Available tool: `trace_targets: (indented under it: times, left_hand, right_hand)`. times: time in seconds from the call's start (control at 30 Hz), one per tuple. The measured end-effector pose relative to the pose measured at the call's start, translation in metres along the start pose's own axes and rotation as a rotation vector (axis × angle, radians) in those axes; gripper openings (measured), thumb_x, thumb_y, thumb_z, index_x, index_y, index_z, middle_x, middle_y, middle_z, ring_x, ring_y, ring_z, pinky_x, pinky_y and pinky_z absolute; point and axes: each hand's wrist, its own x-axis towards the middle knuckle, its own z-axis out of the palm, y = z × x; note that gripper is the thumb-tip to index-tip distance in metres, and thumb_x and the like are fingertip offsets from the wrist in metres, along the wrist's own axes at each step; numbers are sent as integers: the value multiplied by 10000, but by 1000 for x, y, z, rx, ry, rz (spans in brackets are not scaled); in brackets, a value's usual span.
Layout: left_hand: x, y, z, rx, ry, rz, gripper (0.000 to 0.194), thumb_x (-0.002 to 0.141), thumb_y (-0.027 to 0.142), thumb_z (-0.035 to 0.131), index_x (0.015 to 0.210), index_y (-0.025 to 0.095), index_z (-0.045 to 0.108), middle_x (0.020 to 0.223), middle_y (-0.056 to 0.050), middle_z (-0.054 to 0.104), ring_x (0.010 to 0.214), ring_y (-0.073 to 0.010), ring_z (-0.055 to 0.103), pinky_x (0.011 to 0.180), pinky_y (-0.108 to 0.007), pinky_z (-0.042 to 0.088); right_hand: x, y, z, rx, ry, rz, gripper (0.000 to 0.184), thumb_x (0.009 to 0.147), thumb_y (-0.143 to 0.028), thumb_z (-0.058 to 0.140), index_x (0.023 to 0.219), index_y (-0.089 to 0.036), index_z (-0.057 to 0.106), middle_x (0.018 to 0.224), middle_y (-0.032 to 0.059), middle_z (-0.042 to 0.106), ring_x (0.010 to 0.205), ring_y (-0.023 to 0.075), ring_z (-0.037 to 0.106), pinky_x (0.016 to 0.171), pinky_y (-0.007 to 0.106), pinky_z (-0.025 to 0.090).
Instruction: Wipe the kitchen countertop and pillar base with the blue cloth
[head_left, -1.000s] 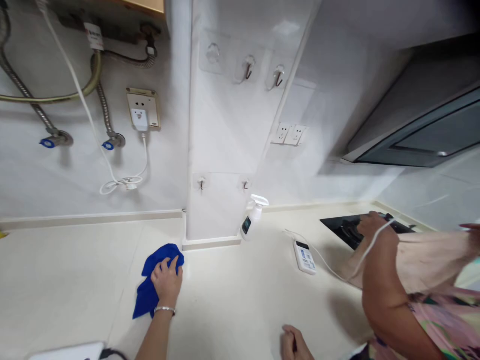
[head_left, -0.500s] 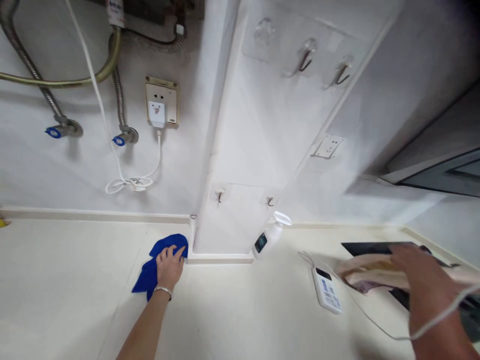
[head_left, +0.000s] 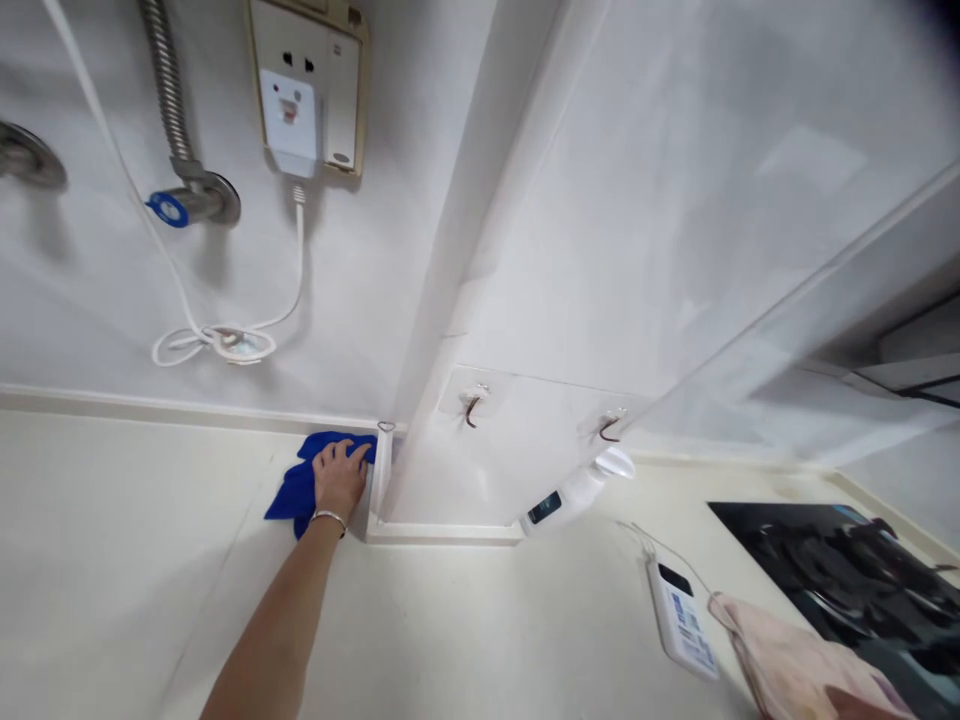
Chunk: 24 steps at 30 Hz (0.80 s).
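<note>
The left hand lies back upward on a blue cloth, its fingers spread and slightly bent over the fabric; whether any of it is gripped beneath the palm, I cannot tell. The cloth is limp, matt and deeply coloured, bunched under the hand with a pointed flap to the left and a smaller fold near the fingertips. It lies on the worktop, a smooth cream slab with a fine seam, close to the raised strip along the wall and just left of the glossy white pillar. A narrow metal bracelet circles the wrist. Two thin, curved metal hooks, one of them the left hook, sit on clear plastic mounts low on the pillar. Beside its foot leans into view a white plastic spray bottle with a dark label; farther right are a flat white device with rounded corners and a black display, a soft pale pink piece, and a shiny black hob. Above the cloth, a looped white cable hangs from a boxy plug, near a ribbed metal hose and a blue-capped valve.
</note>
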Motion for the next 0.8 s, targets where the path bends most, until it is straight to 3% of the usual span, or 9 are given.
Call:
trace_targets:
  times: [0.07,0.17,0.23,0.3,0.4,0.5,0.6,0.8]
  left_hand:
    - [8,0,4,-2,-3,-12,385,909,300,452,1235,343,653,1316,-93,564,1232,-320,387,1024,-502,288]
    - [11,-1,4,-5,-3,-11,384,905,292,455,1229,341,655,1315,-92,566,1232,-319,389,1024,-502,288]
    - [7,-1,-1,-2,-3,1,387,903,291,456,1229,330,661,1312,-96,574,1234,-320,397,1024,-495,299]
    - [-2,-1,-8,7,-1,21,398,906,288,448,1243,323,658,1311,-97,582,1230,-313,411,1025,-480,313]
    - [-23,-3,-21,33,8,48,412,921,294,425,1267,324,646,1321,-91,586,1232,-302,424,1028,-464,325]
    - [-48,-3,-35,59,16,67,415,928,294,417,1274,331,642,1324,-86,590,1228,-298,436,1025,-463,337]
    - [-74,-3,-47,75,31,87,420,922,272,427,1279,309,645,1315,-95,601,1208,-302,456,1015,-469,352]
    - [-113,-1,-54,132,77,72,411,930,264,420,1257,303,666,1306,-86,617,1218,-306,469,1006,-456,366]
  right_hand:
    - [32,-1,-20,6,33,-16,464,668,-698,439,1063,-600,662,917,-18,763,1064,447,668,456,530,529]
    - [62,2,-43,33,-7,-54,473,739,-635,384,834,-370,764,882,70,757,1130,418,652,705,552,580]
    - [68,9,-54,70,-71,-120,514,786,-610,348,615,-293,713,833,121,746,1136,380,658,851,528,547]
    - [61,17,-57,115,-145,-228,540,803,-626,335,593,-291,703,881,118,752,1173,357,643,874,513,532]
    - [26,23,-46,182,-181,-287,463,775,-654,386,670,-349,719,901,74,753,1171,368,639,758,523,562]
    - [-25,13,-23,177,-26,-100,410,743,-591,414,872,-377,740,880,79,736,1115,387,662,692,548,595]
    - [-72,-2,-2,148,81,40,463,738,-516,418,1132,-502,661,910,30,730,1092,375,670,570,522,597]
    - [-169,-12,37,181,114,122,459,673,-526,438,1077,-554,655,811,3,722,786,348,727,401,409,521]
